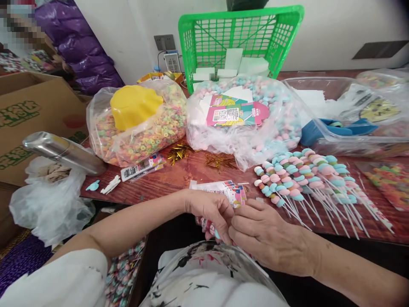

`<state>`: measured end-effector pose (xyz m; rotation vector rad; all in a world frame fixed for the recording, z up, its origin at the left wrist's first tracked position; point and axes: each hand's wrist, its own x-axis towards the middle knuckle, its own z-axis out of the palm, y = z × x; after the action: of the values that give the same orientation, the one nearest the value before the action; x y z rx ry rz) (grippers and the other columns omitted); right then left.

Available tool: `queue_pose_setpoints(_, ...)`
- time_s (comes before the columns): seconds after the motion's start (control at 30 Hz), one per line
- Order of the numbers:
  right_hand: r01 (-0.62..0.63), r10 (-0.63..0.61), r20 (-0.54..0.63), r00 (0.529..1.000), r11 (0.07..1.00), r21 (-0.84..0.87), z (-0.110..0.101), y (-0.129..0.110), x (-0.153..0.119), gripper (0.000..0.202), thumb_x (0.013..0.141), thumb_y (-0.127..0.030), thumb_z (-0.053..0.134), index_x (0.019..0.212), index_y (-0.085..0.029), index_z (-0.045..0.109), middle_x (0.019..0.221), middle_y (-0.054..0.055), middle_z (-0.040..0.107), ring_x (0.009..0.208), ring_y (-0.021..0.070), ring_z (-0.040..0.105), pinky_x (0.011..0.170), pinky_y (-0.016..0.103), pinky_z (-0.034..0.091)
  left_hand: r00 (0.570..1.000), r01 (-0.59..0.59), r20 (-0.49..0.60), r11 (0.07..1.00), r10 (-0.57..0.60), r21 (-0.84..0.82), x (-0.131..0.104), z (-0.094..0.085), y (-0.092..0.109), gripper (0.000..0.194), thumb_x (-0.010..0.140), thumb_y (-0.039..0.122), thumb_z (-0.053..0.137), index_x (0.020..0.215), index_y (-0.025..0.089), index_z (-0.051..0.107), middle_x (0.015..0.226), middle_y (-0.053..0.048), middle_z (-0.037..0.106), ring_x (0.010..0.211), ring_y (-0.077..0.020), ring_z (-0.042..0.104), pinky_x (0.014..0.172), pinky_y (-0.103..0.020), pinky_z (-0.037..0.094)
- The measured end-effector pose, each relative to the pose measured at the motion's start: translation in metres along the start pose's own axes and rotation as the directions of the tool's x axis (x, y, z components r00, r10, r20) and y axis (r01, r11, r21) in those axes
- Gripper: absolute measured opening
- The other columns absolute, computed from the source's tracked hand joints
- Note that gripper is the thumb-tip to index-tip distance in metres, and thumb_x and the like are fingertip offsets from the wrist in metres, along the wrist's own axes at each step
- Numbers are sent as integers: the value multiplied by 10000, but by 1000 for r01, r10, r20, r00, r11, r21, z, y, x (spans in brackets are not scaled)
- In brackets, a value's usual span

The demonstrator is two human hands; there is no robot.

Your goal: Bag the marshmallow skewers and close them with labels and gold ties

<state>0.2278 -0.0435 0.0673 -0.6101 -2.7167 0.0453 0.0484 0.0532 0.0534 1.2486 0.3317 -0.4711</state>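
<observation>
Left hand (212, 211): thumb and fingers drawn together, pinching one small clear packet (208, 227) of pinkish sweets. Right hand (271, 238): fingers curled in, meeting the left and closed on the same packet, its fingertips partly hidden. We place the packet under and between the two hands, below the table edge. Just beyond the grip, we list printed wrappers (214, 187) on the table (191, 171). Right of the grip: one pile of skewers (297, 181), pink and blue, sticks towards us; farther right, one clear tub (358, 138). Farther beyond the grip: one marshmallow bag (283, 100), cards (223, 113) on top; behind it, one green basket (241, 14). Beyond and left: gold ties (179, 152); one bag of ring sweets (159, 140) bearing a yellow bowl (136, 106). Well left: one steel flask (76, 157), tilted.
</observation>
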Motion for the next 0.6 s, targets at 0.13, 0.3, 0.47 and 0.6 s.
queue_pose_setpoints(0.13,-112,116,-4,993,955,-274,8,13,5,217,889,-61,420,937,-157,609,846,63,612,834,213,497,713,378,333,839,95,-407,640,361,762,-17,11,30,275,757,228,651,1019,146,632,831,-29,661,735,-172,591,699,-306,515)
queue_pose_setpoints(0.3,-504,427,-282,859,801,-324,13,60,14,163,788,-85,482,730,-181,601,694,55,596,677,195,500,618,329,310,395,442,-447,261,803,858,3,33,27,460,867,138,442,1300,280,501,987,-91,633,916,-255,565,820,-463,453)
queue_pose_setpoints(0.47,-639,859,-296,419,510,576,24,64,28,268,865,-358,479,671,-195,564,620,10,554,609,169,509,566,271,368,76,-459,-749,690,658,560,31,15,-1,477,686,108,577,1154,190,533,997,-74,636,893,-190,594,810,-338,470)
queue_pose_setpoints(0.6,-452,880,6,475,238,860,35,36,28,304,836,-465,564,707,-192,606,611,-7,573,537,148,501,486,243,377,263,-860,-892,509,368,-43,11,-1,2,118,521,88,613,622,133,571,603,10,565,559,-91,517,598,-219,415)
